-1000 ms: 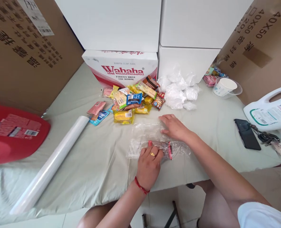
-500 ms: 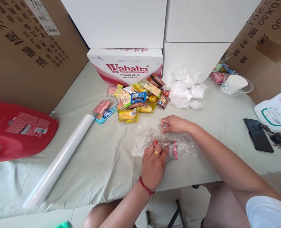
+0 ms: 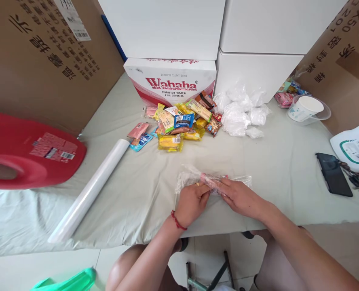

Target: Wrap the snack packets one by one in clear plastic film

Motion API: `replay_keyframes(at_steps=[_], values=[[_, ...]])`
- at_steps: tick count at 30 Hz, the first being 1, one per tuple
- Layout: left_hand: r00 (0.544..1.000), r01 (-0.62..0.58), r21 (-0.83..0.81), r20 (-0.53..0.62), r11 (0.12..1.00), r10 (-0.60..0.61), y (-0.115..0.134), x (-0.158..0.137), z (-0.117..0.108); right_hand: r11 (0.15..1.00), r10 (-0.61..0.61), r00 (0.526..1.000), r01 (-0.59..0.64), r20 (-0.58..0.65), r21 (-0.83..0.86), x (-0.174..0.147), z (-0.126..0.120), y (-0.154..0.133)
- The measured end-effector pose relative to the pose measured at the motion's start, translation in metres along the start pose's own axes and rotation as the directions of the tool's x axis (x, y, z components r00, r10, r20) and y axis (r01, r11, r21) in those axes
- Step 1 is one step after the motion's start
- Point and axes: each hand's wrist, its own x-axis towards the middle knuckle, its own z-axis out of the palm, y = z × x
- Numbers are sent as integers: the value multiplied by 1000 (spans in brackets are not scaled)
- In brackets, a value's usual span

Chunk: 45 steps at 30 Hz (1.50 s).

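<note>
A small snack packet [image 3: 224, 177] with red edges lies on the cloth near the front of the table, wrapped partly in thin clear plastic film [image 3: 184, 180]. My left hand [image 3: 194, 203], with a red cord bracelet at the wrist, presses its closed fingers on the film and packet from the near left side. From the right, my right hand [image 3: 242, 198] has its fingers together on the folded film over the packet. The fingertips of both hands nearly meet, and they hide part of the packet. Loose film spreads out past both ends.
Behind lie a pile of wrapped snacks [image 3: 184, 121] and several film-wrapped bundles [image 3: 237, 115]. A film roll [image 3: 90, 192] and red jug [image 3: 58, 151] are at left. A paper cup [image 3: 303, 109], phone [image 3: 334, 173] and white jug [image 3: 355, 147] stand or lie at right.
My right hand has come down from the film's far edge to the packet, folding film over it. My left hand stays by the packet. The view has shifted slightly.
</note>
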Motion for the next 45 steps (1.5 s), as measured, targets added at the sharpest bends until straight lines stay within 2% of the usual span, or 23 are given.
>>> replay_keyframes(at_steps=[2,5,6,7,8,9,10,11,14,16,18,21,25,29,32,36,38,39,41,42,43,44,45], values=[[996,74,-174,-25,982,-80,-5,2,-19,997,56,998,-54,22,-58,-1,7,-1],[946,167,-240,-235,956,-224,-16,7,-49,979,140,987,-126,79,-160,2,0,-13],[901,185,-269,-336,945,-273,-20,9,-58,976,148,984,-130,98,-175,3,-4,-18],[817,210,-348,-451,914,-359,-23,10,-65,978,142,983,-121,114,-172,4,-9,-22],[775,234,-392,-477,890,-414,-26,11,-70,983,125,984,-105,127,-153,5,-15,-25],[759,259,-415,-471,872,-449,-28,12,-72,989,101,985,-85,137,-120,5,-19,-27],[774,289,-410,-433,865,-463,-28,12,-72,995,76,987,-65,140,-79,5,-23,-28],[811,321,-361,-373,876,-451,-27,11,-69,998,54,989,-50,140,-35,5,-26,-28],[897,378,-58,-225,924,-381,-20,8,-57,996,39,994,-48,107,80,4,-28,-25],[914,389,141,-178,910,-364,-16,6,-51,987,74,995,-83,69,135,4,-24,-23],[922,385,238,-140,892,-360,-14,7,-49,978,134,991,-137,30,158,6,-18,-22],[933,347,164,-159,923,-322,-13,8,-52,971,214,977,-214,10,103,12,-8,-23],[943,202,-33,-264,979,-203,0,5,-42,962,271,962,-271,26,11,22,0,-27],[985,-38,9,-166,999,39,20,-4,-13,960,265,964,-266,20,87,23,-3,-30],[981,-126,94,-139,988,138,22,-8,2,921,229,973,-225,27,316,13,-10,-29],[969,-232,383,16,894,245,12,-10,15,720,157,982,-184,100,669,-8,-17,-18],[965,-240,550,49,800,256,8,-12,23,611,317,944,-281,97,740,-17,-21,-7],[963,-234,610,38,757,267,8,-12,27,570,452,890,-333,52,751,-21,-23,-1],[950,-221,675,-14,704,312,9,-13,34,561,691,711,-414,-130,716,-29,-28,12],[937,-228,684,-39,693,346,10,-13,37,598,742,626,-455,-239,660,-32,-30,17],[922,-244,682,-56,690,382,11,-12,39,641,746,584,-502,-319,581,-35,-30,21],[907,-273,671,-60,689,418,11,-11,40,679,727,594,-546,-345,490,-37,-29,23],[894,-306,655,-52,691,445,11,-9,41,707,703,635,-582,-319,402,-39,-26,23]])
